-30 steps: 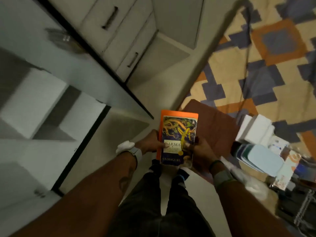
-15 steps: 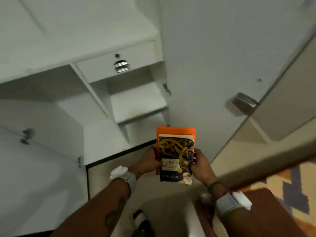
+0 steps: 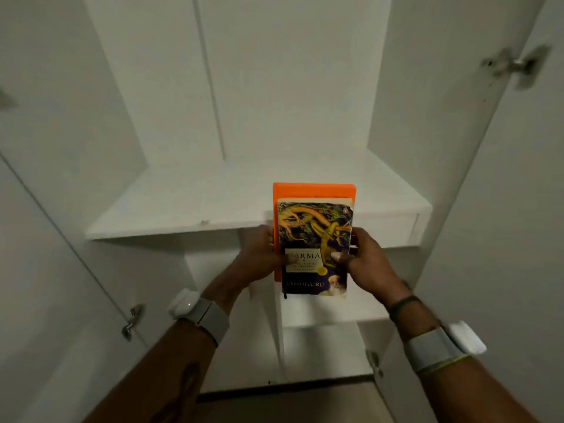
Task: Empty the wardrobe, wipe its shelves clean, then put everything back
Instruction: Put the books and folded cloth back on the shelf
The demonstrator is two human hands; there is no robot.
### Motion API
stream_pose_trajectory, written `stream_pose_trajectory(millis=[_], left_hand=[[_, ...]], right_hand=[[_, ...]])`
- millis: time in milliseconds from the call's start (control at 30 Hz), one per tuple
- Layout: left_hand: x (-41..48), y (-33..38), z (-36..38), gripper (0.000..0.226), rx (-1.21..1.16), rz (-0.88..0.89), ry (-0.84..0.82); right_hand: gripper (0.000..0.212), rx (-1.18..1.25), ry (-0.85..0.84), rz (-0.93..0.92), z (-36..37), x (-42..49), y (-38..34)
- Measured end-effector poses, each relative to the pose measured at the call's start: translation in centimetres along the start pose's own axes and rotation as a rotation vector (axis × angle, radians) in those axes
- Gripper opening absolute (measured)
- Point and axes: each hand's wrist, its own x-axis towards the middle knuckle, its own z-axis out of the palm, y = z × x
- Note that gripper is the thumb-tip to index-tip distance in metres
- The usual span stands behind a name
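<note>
Two books held flat as a stack at the centre of the frame, above the front edge of the wide white shelf [image 3: 189,206]; far end of the stack already over the shelf board, near end out in front of it; whether touching the board, impossible to tell. Orange book [image 3: 314,190] underneath, larger, showing along the top and left; paperback [image 3: 314,239] with the yellow tree cover on top, slightly to the right. Left hand [image 3: 259,257] clamped on the left side of the stack, thumb across the cover near the title; right hand [image 3: 366,261] clamped on the right side, thumb tip pressed on the cover; fingers underneath hidden. Open wardrobe all around, doors swung out at the left and right edges of the frame, hinge [image 3: 515,65] at upper right; narrower compartments lower centre, bare as far as visible.

Probably light and stiff enough to carry as one; glossy paperback likely to slide on the orange cover if tilted forward, hence worth keeping level and pinched top to bottom. Best hold: long side edges near the middle, thumbs on top. Seemingly the putting-back stage, shelves looking clean and bare.
</note>
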Motion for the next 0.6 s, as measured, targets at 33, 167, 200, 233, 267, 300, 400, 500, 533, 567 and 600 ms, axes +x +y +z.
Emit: stream_pose_trajectory(millis=[33,167,200,233,267,300,400,500,533,567,600], left_hand=[[1.6,0.8,-1.6,0.037,-0.015,0.017,0.044],[9.1,2.9,-7.2,0.063,0.001,0.063,0.202],[10.9,3.4,-8.3,0.063,0.004,0.081,0.215],[12.7,4.0,-9.3,0.062,0.006,0.097,0.233],[14.5,4.3,-10.3,0.06,0.012,0.102,0.251],[15.9,4.5,-11.1,0.059,0.011,0.099,0.263],[20.3,3.8,-12.8,0.059,0.037,0.072,0.284],[22.9,1.0,-12.5,0.053,0.038,0.005,0.284],[23.6,-0.3,-12.1,0.052,0.016,-0.023,0.285],[23.9,-1.1,-11.7,0.054,-0.009,-0.032,0.287],[24.3,-1.8,-11.5,0.056,-0.018,-0.034,0.298]], right_hand=[[0.045,-0.01,-0.004,-0.043,0.2,2.3,-1.6],[0.048,-0.043,-0.003,-0.18,1.0,12.0,-6.8],[0.049,-0.062,0.003,-0.215,1.3,14.3,-7.8],[0.05,-0.073,0.002,-0.244,1.7,16.7,-8.6],[0.05,-0.079,-0.002,-0.269,2.2,18.9,-9.2],[0.049,-0.079,-0.013,-0.279,2.6,20.7,-9.5],[0.047,-0.073,-0.05,-0.313,4.1,26.0,-9.1],[0.054,-0.104,-0.128,-0.323,5.7,28.9,-6.5],[0.058,-0.109,-0.154,-0.319,6.3,29.5,-5.5],[0.061,-0.103,-0.165,-0.317,6.7,29.6,-4.7],[0.064,-0.101,-0.163,-0.327,7.0,29.9,-4.0]])
